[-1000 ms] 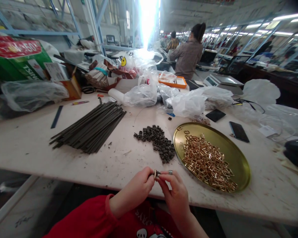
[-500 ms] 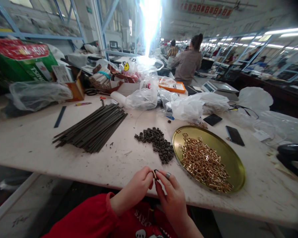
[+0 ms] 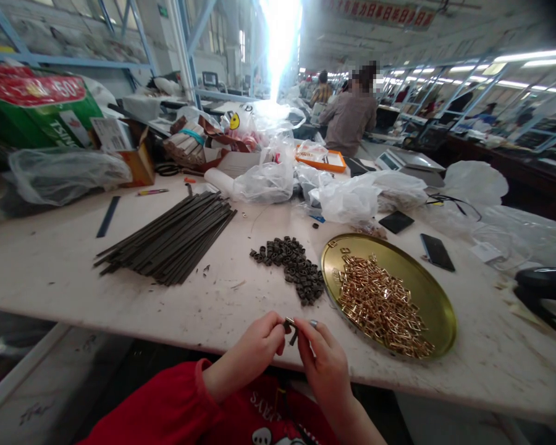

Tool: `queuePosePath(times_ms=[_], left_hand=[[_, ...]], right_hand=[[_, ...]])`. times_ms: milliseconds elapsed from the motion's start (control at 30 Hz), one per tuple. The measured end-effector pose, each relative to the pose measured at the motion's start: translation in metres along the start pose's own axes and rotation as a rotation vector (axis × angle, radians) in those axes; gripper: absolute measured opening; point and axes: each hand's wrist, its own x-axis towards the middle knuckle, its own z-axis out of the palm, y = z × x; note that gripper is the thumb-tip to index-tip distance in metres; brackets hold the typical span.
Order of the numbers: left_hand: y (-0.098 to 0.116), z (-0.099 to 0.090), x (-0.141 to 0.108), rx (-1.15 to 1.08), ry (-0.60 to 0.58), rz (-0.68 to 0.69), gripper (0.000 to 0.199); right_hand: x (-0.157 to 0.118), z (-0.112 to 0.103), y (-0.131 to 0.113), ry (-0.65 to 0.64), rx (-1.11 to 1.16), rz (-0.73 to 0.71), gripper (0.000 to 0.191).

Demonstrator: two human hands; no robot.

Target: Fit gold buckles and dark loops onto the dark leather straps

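Note:
My left hand (image 3: 262, 339) and my right hand (image 3: 325, 358) meet at the front edge of the table, both in a pinch. Between their fingertips is a small gold buckle (image 3: 290, 321) with a short dark strap (image 3: 293, 337) at it, one end hanging down. Fingers partly cover both pieces. Just beyond the hands lies a pile of small dark strap loops (image 3: 296, 266). To the right, a round gold tray (image 3: 426, 290) bears a heap of gold buckles (image 3: 382, 309). A ring shows on a finger of my right hand.
A bundle of long dark strips (image 3: 167, 238) lies on the left of the table (image 3: 241, 296). Clear plastic bags (image 3: 347, 198) and an orange box (image 3: 322, 159) stand at the back. A phone (image 3: 438, 252) lies right of the tray. A person (image 3: 352, 117) is farther off.
The buckle and strap have turned between my fingertips, and a strap end now hangs down. My right fingers have shifted slightly. The view has moved a little.

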Motion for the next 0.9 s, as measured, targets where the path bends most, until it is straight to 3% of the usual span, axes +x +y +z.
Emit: queuePosePath(times_ms=[167,267,400,533,633,733,800,900], left_hand=[[-0.005,-0.002,0.001,0.021,0.024,0.022,0.019],[-0.004,-0.003,0.000,-0.027,-0.051,0.067,0.042],[-0.004,-0.006,-0.002,0.009,-0.133,0.140,0.053],[-0.013,-0.006,0.002,-0.040,-0.207,0.175,0.045],[-0.022,-0.005,0.010,-0.154,-0.217,0.129,0.035],[-0.025,-0.005,0.019,-0.274,-0.190,0.064,0.028],[-0.025,-0.008,0.023,-0.309,-0.167,0.003,0.028],[-0.024,-0.012,0.029,-0.299,-0.138,-0.102,0.031]], right_hand=[[0.003,0.001,-0.001,0.002,0.189,0.301,0.018],[0.007,-0.001,-0.003,-0.038,0.382,0.456,0.021],[0.013,-0.004,-0.001,-0.077,0.691,0.657,0.029],[0.014,0.001,0.003,-0.099,0.972,0.872,0.040],[0.011,0.012,0.006,-0.094,1.102,0.981,0.042],[0.012,0.017,0.012,-0.098,1.104,1.006,0.041],[0.021,0.012,0.022,-0.150,0.987,0.939,0.038],[0.047,-0.005,0.047,-0.160,0.493,0.700,0.029]])
